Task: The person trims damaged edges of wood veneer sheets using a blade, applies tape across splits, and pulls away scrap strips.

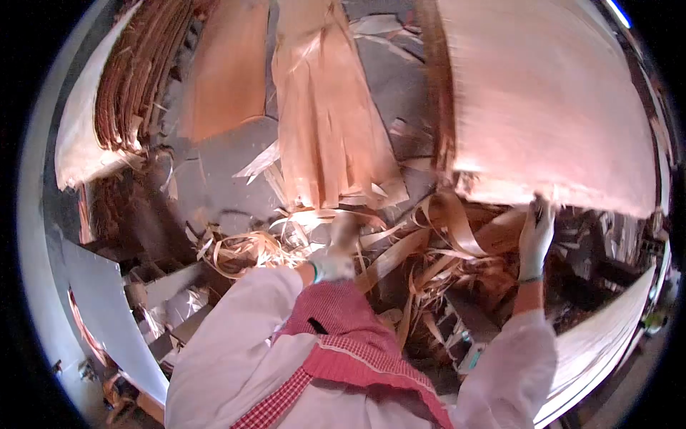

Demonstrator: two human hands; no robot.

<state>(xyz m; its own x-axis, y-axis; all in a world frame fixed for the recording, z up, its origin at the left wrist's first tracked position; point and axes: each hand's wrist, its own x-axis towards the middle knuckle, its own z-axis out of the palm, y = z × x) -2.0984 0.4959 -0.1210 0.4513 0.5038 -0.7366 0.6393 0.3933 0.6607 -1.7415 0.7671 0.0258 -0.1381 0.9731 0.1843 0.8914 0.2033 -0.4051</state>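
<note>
At the left of the frame we see a stack of wood veneer sheets (118,93) in the upper corner, its layered edges facing the middle, and a smooth pale panel (114,314) standing lower down. Next to that stack, an orange-tan veneer sheet (232,71) lies flat on the grey floor (236,161). In the upper centre we have a long, creased veneer sheet (325,107), its folds running lengthwise and its ragged lower end near our left hand. Curled veneer strips (261,250) lie in a tangle just left of that hand.

Our left hand (334,264), in a whitish glove with a green cuff, is at the centre of the frame; it is blurred, so we cannot tell whether it is open or closed. Further right, more loose veneer ribbons (454,222) loop between our two hands.

Our right hand (536,239), also gloved, reaches up to the lower edge of the large veneer stack (550,100) at upper right. Its fingertips touch that edge, seemingly gripping it. At lower right, a pale sheet (604,343) slants beside our sleeve (511,365).
</note>
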